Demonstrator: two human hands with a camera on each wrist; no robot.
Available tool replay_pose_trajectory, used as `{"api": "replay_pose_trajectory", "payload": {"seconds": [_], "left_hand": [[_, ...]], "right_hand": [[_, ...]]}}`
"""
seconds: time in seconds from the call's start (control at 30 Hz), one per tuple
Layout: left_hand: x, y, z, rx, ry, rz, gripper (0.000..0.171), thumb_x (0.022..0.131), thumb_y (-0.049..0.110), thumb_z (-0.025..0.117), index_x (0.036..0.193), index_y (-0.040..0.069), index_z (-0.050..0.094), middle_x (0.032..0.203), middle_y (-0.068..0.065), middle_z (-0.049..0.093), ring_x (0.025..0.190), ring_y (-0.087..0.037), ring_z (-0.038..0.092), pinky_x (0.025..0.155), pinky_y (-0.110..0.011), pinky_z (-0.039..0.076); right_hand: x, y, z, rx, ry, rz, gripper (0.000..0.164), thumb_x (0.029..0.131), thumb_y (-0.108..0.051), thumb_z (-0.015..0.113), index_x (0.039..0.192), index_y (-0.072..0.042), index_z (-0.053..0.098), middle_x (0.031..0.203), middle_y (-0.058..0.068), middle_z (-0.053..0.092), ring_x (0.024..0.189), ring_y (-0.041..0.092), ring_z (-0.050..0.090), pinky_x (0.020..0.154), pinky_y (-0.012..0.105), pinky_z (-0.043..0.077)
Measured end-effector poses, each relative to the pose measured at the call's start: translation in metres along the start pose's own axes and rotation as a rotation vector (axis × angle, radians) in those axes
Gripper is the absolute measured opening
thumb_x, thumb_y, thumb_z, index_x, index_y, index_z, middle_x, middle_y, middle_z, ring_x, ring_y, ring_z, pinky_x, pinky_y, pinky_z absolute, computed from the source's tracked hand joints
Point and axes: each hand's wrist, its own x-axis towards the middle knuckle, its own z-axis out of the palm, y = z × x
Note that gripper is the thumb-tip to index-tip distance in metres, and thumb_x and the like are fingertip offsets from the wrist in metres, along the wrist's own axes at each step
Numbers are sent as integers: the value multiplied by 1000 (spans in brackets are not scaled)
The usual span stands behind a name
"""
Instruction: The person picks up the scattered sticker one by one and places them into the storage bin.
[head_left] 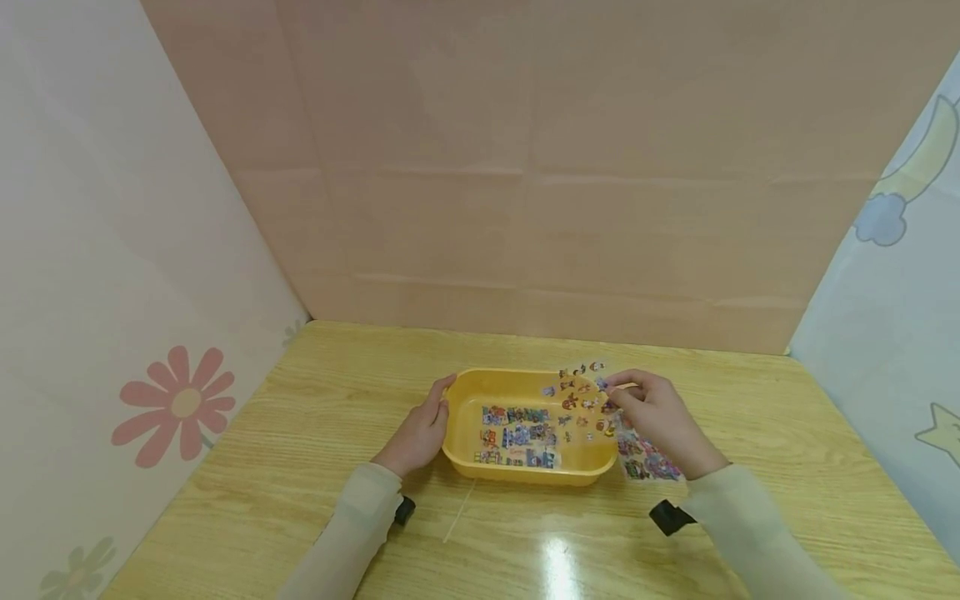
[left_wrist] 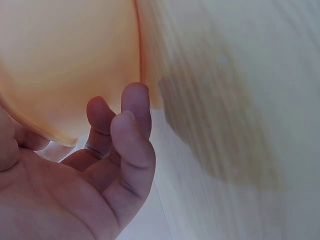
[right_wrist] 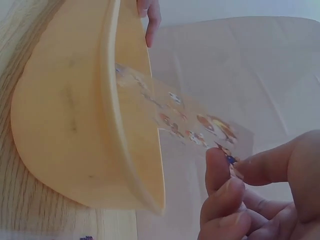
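A yellow plastic basin (head_left: 525, 475) stands on the table. My left hand (head_left: 417, 435) grips its left end, with the thumb at the rim and curled fingers (left_wrist: 131, 142) along the outer wall in the left wrist view. Between thumb and fingertips, my right hand (head_left: 663, 421) pinches the edge of a clear sticker sheet (right_wrist: 185, 117) printed with small cartoon figures. That sheet is tilted over the basin's right side. Inside the basin lies another sticker sheet (head_left: 517, 436) with colourful pictures.
More colourful sticker sheets (head_left: 651, 461) lie on the wooden table (head_left: 300, 500) to the right of the basin, partly under my right hand. A tan backing (head_left: 525, 208) rises behind the table, and patterned panels (head_left: 172, 275) flank it on both sides.
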Motion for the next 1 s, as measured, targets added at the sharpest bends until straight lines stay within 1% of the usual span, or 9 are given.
{"api": "replay_pose_trajectory", "payload": {"seconds": [0.07, 0.17, 0.23, 0.3, 0.4, 0.5, 0.6, 0.87, 1.0], "left_hand": [[1, 0, 0, 3, 1, -4, 44, 105, 21, 25, 148, 22, 21, 64, -5, 52, 56, -13, 52, 74, -35, 44], [1, 0, -1, 8, 1, -6, 44, 105, 21, 25, 148, 23, 21, 62, -4, 51, 56, -13, 51, 74, -35, 44], [0, 0, -1, 7, -2, -8, 44, 105, 22, 25, 149, 23, 21, 61, -4, 49, 54, -13, 50, 74, -35, 44], [0, 1, -1, 2, -4, -4, 44, 105, 21, 24, 149, 23, 20, 60, -4, 48, 53, -14, 49, 72, -34, 44], [0, 1, -2, 0, -7, 4, 44, 105, 20, 24, 149, 22, 20, 58, -4, 46, 50, -14, 47, 68, -33, 43], [0, 2, -2, -2, -7, 11, 44, 105, 19, 24, 149, 20, 20, 57, -4, 46, 51, -14, 47, 68, -33, 44], [-1, 4, -2, -11, -9, 5, 44, 105, 20, 24, 149, 20, 20, 57, -4, 47, 50, -14, 47, 67, -34, 44], [0, 1, -2, -2, -12, 12, 44, 105, 19, 24, 149, 21, 21, 56, -3, 47, 48, -14, 46, 56, -31, 42], [0, 1, -2, -2, -11, 10, 44, 105, 19, 25, 148, 22, 21, 55, -3, 46, 46, -14, 44, 55, -32, 41]], "right_hand": [[2, -1, 2, -14, -16, -8, 30, 98, -25, 48, 121, -7, 55, 96, 11, 68, 53, 13, 46, 42, 30, 38], [3, -1, 7, -25, -46, -11, 31, 98, -25, 50, 122, -7, 55, 95, 11, 69, 54, 14, 48, 44, 31, 40], [4, -2, 10, -35, -65, -7, 31, 97, -25, 50, 122, -7, 55, 93, 9, 69, 50, 14, 46, 43, 31, 40], [4, -2, 13, -37, -84, 5, 31, 97, -24, 51, 123, -8, 55, 91, 8, 69, 45, 13, 39, 40, 30, 37], [5, -4, 17, -21, -104, 32, 31, 97, -24, 51, 125, -11, 54, 90, 7, 69, 42, 12, 34, 38, 28, 34], [6, -5, 21, 2, -125, 52, 32, 97, -23, 52, 126, -11, 54, 91, 8, 69, 46, 13, 35, 39, 27, 34], [7, -6, 25, 2, -131, 72, 32, 96, -21, 52, 126, -11, 54, 90, 7, 69, 48, 14, 37, 39, 26, 33], [8, -6, 33, -37, -156, 55, 33, 95, -20, 55, 127, -10, 54, 87, 4, 69, 53, 17, 45, 44, 29, 34], [9, -6, 34, -45, -153, 51, 36, 94, -21, 56, 128, -8, 53, 87, 4, 69, 56, 19, 48, 48, 31, 37]]}}
